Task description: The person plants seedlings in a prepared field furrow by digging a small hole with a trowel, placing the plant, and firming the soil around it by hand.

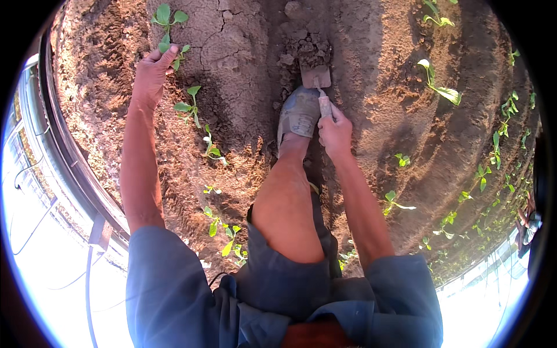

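My right hand grips the handle of a hand trowel. Its flat metal blade rests at a heap of loose crumbly soil, just past the toe of my dusty shoe. At the upper left, my left hand pinches a green leafy seedling between thumb and fingers. Broad leaves of a seedling show above that hand, and smaller leaves stick out at its right; which plant each belongs to is hard to tell. The curled fingers are partly hidden behind the hand.
Several seedlings run in a row down the left bed, and more grow on the right one. Cracked soil lies between my hands. A long rail borders the left side. Another person is partly visible at the far right.
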Demonstrator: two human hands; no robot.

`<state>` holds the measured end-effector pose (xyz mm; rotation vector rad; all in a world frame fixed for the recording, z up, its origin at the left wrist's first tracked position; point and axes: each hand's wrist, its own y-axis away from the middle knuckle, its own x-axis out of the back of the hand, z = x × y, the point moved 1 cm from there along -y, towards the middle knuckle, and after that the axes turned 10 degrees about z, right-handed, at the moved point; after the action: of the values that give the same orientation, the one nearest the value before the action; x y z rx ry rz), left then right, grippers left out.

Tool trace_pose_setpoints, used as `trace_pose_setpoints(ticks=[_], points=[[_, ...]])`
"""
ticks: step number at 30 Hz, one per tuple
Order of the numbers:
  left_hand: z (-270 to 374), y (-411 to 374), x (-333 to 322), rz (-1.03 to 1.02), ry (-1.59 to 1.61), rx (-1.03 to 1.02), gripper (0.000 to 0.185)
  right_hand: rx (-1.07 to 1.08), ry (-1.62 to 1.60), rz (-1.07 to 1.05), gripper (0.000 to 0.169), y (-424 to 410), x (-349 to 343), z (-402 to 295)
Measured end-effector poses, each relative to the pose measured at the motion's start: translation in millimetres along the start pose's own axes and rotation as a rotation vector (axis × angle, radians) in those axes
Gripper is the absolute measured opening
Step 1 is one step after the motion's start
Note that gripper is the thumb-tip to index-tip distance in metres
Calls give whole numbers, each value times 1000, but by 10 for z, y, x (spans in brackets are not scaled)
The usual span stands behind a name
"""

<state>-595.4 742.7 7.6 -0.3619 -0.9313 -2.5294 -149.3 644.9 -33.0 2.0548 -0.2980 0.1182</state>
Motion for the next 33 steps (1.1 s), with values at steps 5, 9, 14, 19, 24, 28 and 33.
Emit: trace_pose_setpoints(ticks=[5, 9, 14, 19, 24, 28, 33], points=[[25, 32, -98, -54, 111, 13, 24, 88, 106, 49, 39, 119, 203, 92], [101, 54, 40, -110, 109, 13, 32, 83, 224, -95, 52, 514, 310, -320], [107, 22, -30, -43, 17, 68, 38, 181, 430, -281, 56, 793, 350, -896], [206, 143, -70, 8, 10, 56, 47, 362, 617, -502, 57, 924, 51, -1431], [176, 119, -51, 24, 152, -4, 40, 541, 672, -509, 55, 1048, -461, -1659], [90, 102, 5, -41, 184, -5, 43, 552, 767, -530, 56, 1047, -735, -1760], [-48, -6, 60, -41, 127, 3, 52, 736, 667, -433, 56, 1030, -656, -1548]])
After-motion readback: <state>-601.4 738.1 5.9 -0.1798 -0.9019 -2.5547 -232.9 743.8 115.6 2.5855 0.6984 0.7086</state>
